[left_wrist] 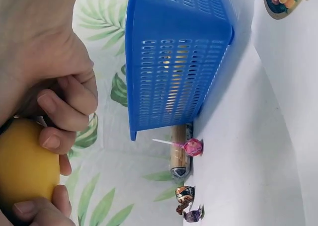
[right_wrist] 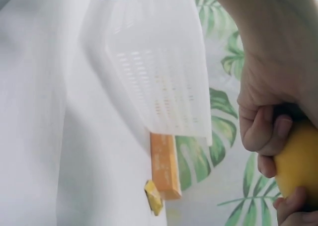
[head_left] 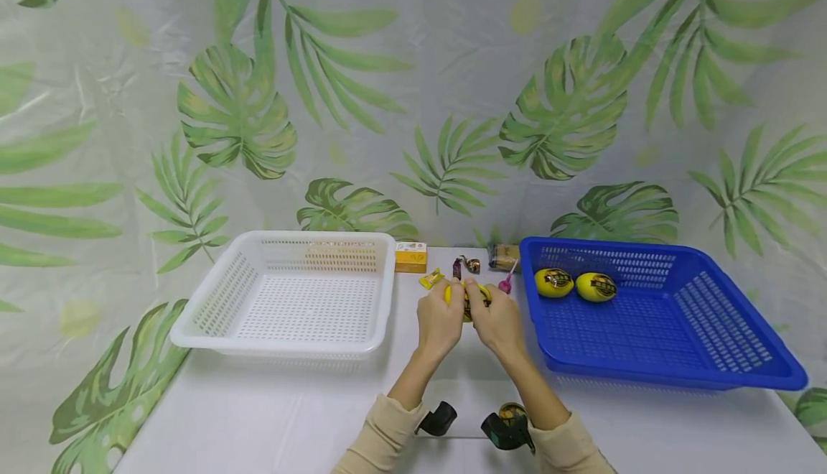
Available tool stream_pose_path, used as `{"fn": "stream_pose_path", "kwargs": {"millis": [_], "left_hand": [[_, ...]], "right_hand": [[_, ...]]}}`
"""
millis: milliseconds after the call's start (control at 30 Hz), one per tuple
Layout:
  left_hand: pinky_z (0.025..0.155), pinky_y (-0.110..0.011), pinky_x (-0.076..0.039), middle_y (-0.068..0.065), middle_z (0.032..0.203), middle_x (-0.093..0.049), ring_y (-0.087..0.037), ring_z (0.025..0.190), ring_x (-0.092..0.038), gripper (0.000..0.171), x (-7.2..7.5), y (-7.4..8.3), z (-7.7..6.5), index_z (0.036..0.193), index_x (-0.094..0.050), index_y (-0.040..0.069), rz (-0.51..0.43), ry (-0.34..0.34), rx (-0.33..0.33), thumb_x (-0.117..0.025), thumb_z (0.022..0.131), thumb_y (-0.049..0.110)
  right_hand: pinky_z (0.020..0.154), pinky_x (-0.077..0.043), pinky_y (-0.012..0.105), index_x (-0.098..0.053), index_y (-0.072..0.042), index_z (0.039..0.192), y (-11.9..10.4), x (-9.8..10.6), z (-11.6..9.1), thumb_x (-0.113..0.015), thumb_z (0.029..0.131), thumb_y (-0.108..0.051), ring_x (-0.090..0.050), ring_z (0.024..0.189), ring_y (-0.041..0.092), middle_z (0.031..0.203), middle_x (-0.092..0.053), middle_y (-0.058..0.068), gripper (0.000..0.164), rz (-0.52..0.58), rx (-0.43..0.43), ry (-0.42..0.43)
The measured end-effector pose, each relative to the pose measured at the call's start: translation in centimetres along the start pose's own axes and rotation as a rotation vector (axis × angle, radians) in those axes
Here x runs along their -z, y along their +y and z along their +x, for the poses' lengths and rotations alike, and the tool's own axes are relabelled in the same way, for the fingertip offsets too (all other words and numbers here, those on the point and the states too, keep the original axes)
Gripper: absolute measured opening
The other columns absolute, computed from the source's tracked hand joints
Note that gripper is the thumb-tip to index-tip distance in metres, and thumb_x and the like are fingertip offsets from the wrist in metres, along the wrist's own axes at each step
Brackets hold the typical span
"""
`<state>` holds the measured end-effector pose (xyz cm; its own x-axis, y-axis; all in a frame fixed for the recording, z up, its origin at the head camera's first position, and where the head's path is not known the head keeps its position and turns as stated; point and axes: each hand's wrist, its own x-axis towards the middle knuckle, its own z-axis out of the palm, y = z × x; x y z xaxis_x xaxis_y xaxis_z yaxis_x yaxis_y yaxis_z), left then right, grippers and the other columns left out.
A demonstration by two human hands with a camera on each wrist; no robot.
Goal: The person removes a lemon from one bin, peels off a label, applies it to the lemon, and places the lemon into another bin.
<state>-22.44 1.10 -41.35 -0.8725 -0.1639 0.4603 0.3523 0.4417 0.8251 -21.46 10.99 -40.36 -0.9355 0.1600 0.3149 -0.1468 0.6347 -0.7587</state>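
Observation:
Both hands meet over the middle of the table, gripping one yellow lemon [left_wrist: 27,164] with dark print between them. My left hand [head_left: 439,318] holds its left side and my right hand [head_left: 499,319] its right side, with the thumbs close together on the near side. In the wrist views the fingers curl round the lemon, which is off the table; the palms hide part of it. Two similar lemons [head_left: 553,283] with dark printed labels lie in the back left corner of the blue basket [head_left: 636,380].
A white basket [head_left: 284,345] stands to the left. Between the baskets, at the back, are an orange box [head_left: 410,258], a yellow-wrapped candy [head_left: 431,279], dark-wrapped candies [left_wrist: 185,193], a pink lollipop [left_wrist: 193,147] and a brown packet [head_left: 503,256]. A round fruit picture [left_wrist: 279,3] lies near the front.

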Motion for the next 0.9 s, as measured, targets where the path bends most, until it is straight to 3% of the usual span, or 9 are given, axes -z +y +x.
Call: {"fn": "stream_pose_path", "kwargs": {"millis": [167, 333, 500, 633, 767, 900], "left_hand": [[0.037, -0.021, -0.023, 0.005, 0.047, -0.038, -0.006, 0.041, -0.031, 0.032, 0.1, 0.1, 0.0, 0.076, -0.064, 0.002, 0.01, 0.009, -0.014, -0.042, 0.092, 0.019], [0.038, -0.022, -0.026, 0.002, 0.049, -0.042, -0.006, 0.042, -0.033, 0.033, 0.4, -0.1, -0.2, 0.085, -0.068, 0.0, -0.011, -0.023, 0.05, -0.041, 0.093, 0.018], [0.038, -0.022, -0.025, 0.001, 0.05, -0.044, -0.008, 0.043, -0.034, 0.035, 0.6, -0.3, -0.2, 0.073, -0.061, 0.005, -0.04, -0.065, 0.084, -0.038, 0.094, 0.019], [0.039, -0.022, -0.024, 0.004, 0.049, -0.037, -0.008, 0.044, -0.031, 0.037, 0.8, -0.4, -0.1, 0.06, -0.046, 0.011, -0.043, -0.102, 0.096, -0.034, 0.094, 0.02], [0.039, -0.02, -0.021, 0.006, 0.048, -0.03, -0.007, 0.043, -0.025, 0.037, 1.2, -0.6, 0.4, 0.056, -0.033, 0.015, -0.047, -0.122, 0.089, -0.033, 0.093, 0.016], [0.039, -0.019, -0.022, 0.006, 0.048, -0.031, -0.007, 0.042, -0.026, 0.037, 1.5, -0.5, 0.9, 0.056, -0.034, 0.014, -0.041, -0.148, 0.088, -0.032, 0.093, 0.016]], "right_hand": [[0.046, -0.035, 0.028, -0.051, -0.007, 0.064, -0.1, 0.3, 0.2, -0.047, 0.095, -0.043, -0.047, 0.051, 0.018, 0.058, -0.053, 0.005, 0.048, 0.048, -0.049, -0.037], [0.04, -0.033, 0.026, -0.054, -0.005, 0.061, 0.5, 0.3, 0.2, -0.042, 0.098, -0.037, -0.044, 0.04, 0.013, 0.044, -0.046, -0.003, 0.05, 0.148, -0.049, -0.07], [0.037, -0.031, 0.024, -0.054, -0.002, 0.063, 1.4, 0.5, 0.1, -0.033, 0.102, -0.029, -0.043, 0.035, 0.012, 0.039, -0.044, -0.005, 0.052, 0.246, -0.045, -0.129], [0.037, -0.032, 0.023, -0.056, 0.001, 0.07, 1.8, 1.4, 0.2, -0.03, 0.104, -0.027, -0.042, 0.035, 0.011, 0.045, -0.05, 0.003, 0.051, 0.303, -0.028, -0.243], [0.04, -0.041, 0.026, -0.061, 0.01, 0.095, 1.9, 2.5, 0.5, -0.034, 0.104, -0.022, -0.049, 0.042, 0.013, 0.06, -0.059, 0.014, 0.043, 0.416, 0.051, -0.326], [0.053, -0.053, 0.032, -0.05, 0.01, 0.127, 1.9, 3.5, 0.8, -0.035, 0.103, -0.017, -0.061, 0.059, 0.019, 0.092, -0.061, 0.026, 0.04, 0.524, 0.15, -0.41]]}}
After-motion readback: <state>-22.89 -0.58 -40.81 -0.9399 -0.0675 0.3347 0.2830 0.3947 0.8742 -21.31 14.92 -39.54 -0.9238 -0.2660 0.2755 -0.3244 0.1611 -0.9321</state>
